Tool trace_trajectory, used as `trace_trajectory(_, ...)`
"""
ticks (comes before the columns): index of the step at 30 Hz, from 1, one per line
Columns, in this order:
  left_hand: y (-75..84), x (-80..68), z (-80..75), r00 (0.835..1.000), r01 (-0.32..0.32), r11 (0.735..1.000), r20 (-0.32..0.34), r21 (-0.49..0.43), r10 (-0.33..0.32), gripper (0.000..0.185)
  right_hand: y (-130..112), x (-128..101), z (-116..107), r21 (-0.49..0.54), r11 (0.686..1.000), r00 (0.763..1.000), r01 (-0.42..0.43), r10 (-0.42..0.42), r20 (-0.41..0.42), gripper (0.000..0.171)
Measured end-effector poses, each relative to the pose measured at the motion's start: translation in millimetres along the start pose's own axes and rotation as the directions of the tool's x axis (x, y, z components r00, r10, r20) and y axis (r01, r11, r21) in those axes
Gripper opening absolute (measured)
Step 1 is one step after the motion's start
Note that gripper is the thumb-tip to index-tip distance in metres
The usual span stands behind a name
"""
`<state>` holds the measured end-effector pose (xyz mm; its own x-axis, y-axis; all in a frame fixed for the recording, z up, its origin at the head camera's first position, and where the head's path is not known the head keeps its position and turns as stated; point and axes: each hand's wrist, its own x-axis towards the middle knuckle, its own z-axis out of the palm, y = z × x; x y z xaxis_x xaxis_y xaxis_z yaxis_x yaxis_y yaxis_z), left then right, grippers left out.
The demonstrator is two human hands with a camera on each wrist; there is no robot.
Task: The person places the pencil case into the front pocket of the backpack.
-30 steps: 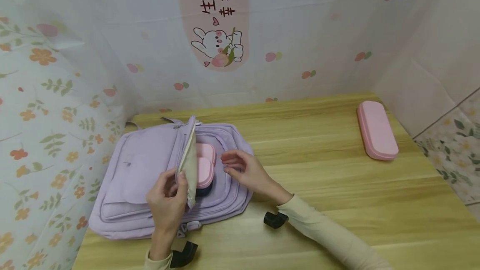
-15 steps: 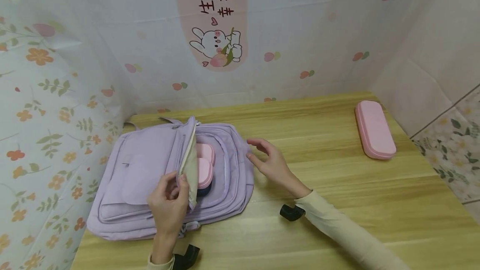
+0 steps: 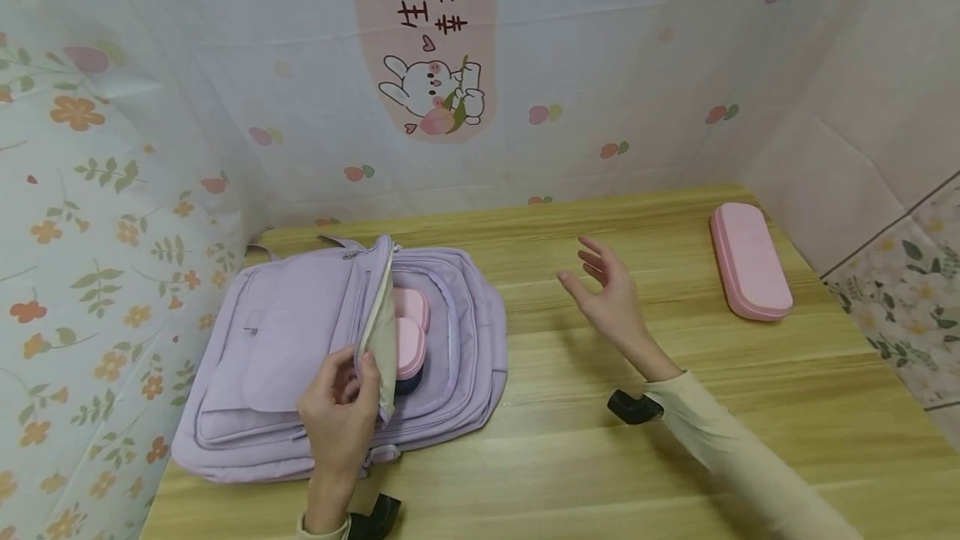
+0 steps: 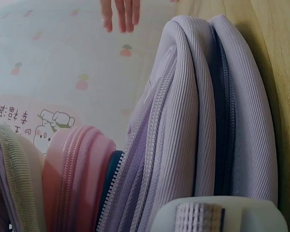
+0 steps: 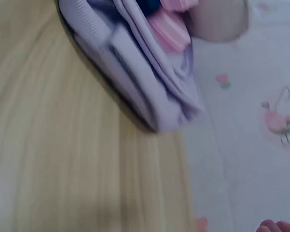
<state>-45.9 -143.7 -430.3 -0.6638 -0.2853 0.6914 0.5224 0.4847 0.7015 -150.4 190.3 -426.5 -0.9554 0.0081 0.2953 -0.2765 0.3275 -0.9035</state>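
A lilac backpack (image 3: 292, 340) lies flat on the left of the wooden table (image 3: 600, 457). My left hand (image 3: 341, 407) pinches the edge of its front flap (image 3: 378, 332) and holds the compartment open. Inside sit two pink cases (image 3: 411, 332) and something dark blue beneath them. The left wrist view shows the pink case's zip (image 4: 72, 183) beside the backpack's lilac layers (image 4: 198, 121). My right hand (image 3: 607, 294) hovers open above the table, between the backpack and a pink pencil case (image 3: 750, 261) at the far right. The right wrist view is blurred and shows the backpack (image 5: 135, 72).
Cloth walls with fruit and flower prints close off the back and both sides of the table. A rabbit picture (image 3: 431, 98) hangs on the back wall. Bare wood lies between the backpack and the pink pencil case.
My right hand has left the backpack opening and moved right across the table, toward the pink pencil case. The left hand keeps holding the flap.
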Motion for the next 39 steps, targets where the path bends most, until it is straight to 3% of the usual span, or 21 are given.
trace_trajectory(10,-1.0,-1.0,3.0,1.000,-0.003,1.000,-0.004,-0.011,0.003,0.017,11.0,6.1,-51.8,-0.102,0.994,0.986,-0.036,0.019,-0.166,0.068)
trace_trajectory(17,-2.0,-1.5,3.1,1.000,-0.010,1.000,-0.005,-0.023,0.010,0.017,24.8,8.5,-85.2,-0.131,0.983,0.965,-0.130,0.095,-0.243,0.072)
trace_trajectory(27,-3.1,-2.7,4.1,1.000,-0.008,0.998,0.004,-0.058,0.009,0.017,40.1,-0.9,-127.5,-0.218,0.939,0.896,-0.265,0.157,-0.416,0.079)
trace_trajectory(34,-1.6,-2.4,4.0,1.000,-0.013,0.998,0.011,-0.063,0.014,0.017,55.9,-6.9,-151.0,-0.235,0.899,0.855,-0.370,0.231,-0.464,0.083)
trace_trajectory(39,-1.0,-1.8,4.1,1.000,-0.022,0.999,0.007,-0.042,0.022,0.016,68.4,-12.0,-161.6,-0.248,0.873,0.839,-0.419,0.268,-0.474,0.089)
